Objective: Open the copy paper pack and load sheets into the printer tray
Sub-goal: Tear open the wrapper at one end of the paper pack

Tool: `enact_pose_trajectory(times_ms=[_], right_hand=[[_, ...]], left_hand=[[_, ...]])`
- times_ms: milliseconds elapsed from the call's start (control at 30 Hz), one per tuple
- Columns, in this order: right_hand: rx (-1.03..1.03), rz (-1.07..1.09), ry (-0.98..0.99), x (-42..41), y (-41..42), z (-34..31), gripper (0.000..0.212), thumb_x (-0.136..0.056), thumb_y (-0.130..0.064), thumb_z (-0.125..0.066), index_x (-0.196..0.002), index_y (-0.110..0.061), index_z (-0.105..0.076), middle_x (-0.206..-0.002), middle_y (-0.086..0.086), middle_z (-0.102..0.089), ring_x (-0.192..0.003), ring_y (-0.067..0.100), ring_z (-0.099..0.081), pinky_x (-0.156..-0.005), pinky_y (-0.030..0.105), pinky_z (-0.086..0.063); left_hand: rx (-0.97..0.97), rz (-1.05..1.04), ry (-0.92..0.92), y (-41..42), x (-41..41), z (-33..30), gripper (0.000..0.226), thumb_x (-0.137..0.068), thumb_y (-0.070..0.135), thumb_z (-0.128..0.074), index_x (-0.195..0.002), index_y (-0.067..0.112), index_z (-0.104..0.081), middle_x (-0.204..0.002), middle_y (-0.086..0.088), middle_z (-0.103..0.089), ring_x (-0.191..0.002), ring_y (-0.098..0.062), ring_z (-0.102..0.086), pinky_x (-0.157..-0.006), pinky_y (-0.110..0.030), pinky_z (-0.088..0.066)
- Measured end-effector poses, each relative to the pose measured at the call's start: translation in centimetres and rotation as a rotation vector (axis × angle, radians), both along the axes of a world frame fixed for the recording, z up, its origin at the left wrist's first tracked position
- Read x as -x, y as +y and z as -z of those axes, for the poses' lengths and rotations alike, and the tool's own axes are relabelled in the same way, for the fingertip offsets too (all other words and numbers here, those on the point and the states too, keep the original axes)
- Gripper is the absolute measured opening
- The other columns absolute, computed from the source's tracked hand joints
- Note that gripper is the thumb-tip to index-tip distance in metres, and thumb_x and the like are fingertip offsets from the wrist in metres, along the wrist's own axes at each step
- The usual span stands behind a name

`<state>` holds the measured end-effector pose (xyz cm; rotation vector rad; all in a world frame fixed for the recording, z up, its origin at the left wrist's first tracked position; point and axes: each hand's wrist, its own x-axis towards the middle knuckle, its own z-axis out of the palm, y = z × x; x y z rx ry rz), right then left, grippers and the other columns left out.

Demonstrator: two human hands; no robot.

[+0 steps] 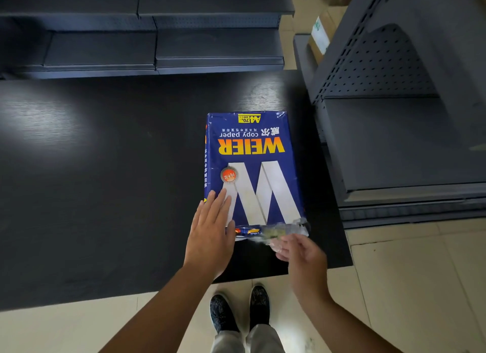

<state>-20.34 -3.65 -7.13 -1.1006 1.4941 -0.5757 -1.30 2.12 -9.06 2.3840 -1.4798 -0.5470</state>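
Observation:
A blue copy paper pack (pixel 252 166) with yellow "WEIER" lettering lies flat on the black table (pixel 105 181), its print upside down to me. My left hand (pixel 210 231) rests flat, fingers spread, on the pack's near left corner. My right hand (pixel 299 252) pinches the crumpled, partly torn wrapper flap (pixel 276 230) at the pack's near end. No printer or tray is in view.
Empty dark metal shelving (pixel 157 50) runs along the far side of the table. Another grey shelf unit (pixel 399 142) stands close on the right. A cardboard box (pixel 319 39) sits behind it. My shoes (pixel 240 310) stand on the pale tiled floor below the table's near edge.

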Motion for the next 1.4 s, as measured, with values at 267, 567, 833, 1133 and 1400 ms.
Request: enact_pose_trajectory(times_ms=[267,567,833,1133,1400], right_hand=[[0.032,0.003,0.165,0.8,-0.4,0.8,0.022,-0.094,-0.027,-0.065,-0.114,-0.018,-0.065,-0.085,-0.001,-0.078,-0.059,0.014,-0.075,-0.065,0.046,-0.063],[0.198,-0.095,0.44,0.5,-2.3,2.2,0.031,-0.091,-0.04,-0.062,-0.121,-0.032,-0.066,-0.099,-0.005,-0.069,-0.086,0.02,-0.068,-0.065,0.045,-0.062],[0.25,-0.07,0.508,0.0,-3.2,2.3,0.019,-0.086,-0.039,-0.072,-0.098,-0.024,-0.07,-0.086,-0.005,-0.07,-0.073,0.013,-0.065,-0.055,0.031,-0.054],[0.104,-0.002,0.391,-0.6,-3.6,2.6,0.017,-0.083,-0.04,-0.076,-0.089,-0.026,-0.067,-0.082,-0.005,-0.073,-0.07,0.018,-0.073,-0.063,0.045,-0.063],[-0.002,-0.042,0.24,-1.1,-4.6,1.5,0.014,-0.093,-0.027,-0.068,-0.091,-0.013,-0.069,-0.07,0.01,-0.073,-0.048,0.007,-0.065,-0.048,0.021,-0.042]], left_hand=[[-0.006,-0.059,0.059,0.9,-0.2,0.3,0.068,-0.095,0.049,-0.047,-0.151,0.032,-0.013,-0.162,0.012,-0.01,-0.148,-0.007,0.002,-0.118,-0.034,-0.027],[-0.02,-0.078,0.009,1.7,0.3,0.6,0.083,-0.088,0.058,-0.054,-0.151,0.027,-0.01,-0.163,0.006,-0.01,-0.149,-0.013,-0.003,-0.119,-0.036,-0.024],[-0.014,-0.132,0.064,2.1,0.6,0.7,0.085,-0.088,0.054,-0.056,-0.152,0.027,-0.007,-0.163,0.007,-0.009,-0.149,-0.013,-0.006,-0.117,-0.035,-0.028],[0.004,-0.132,0.123,2.5,0.8,0.3,0.079,-0.091,0.05,-0.053,-0.152,0.029,-0.007,-0.162,0.01,-0.01,-0.148,-0.008,-0.004,-0.116,-0.036,-0.034],[-0.011,-0.121,0.133,3.1,1.0,-0.5,0.074,-0.094,0.046,-0.052,-0.152,0.029,-0.009,-0.162,0.01,-0.011,-0.148,-0.007,-0.004,-0.115,-0.038,-0.036]])
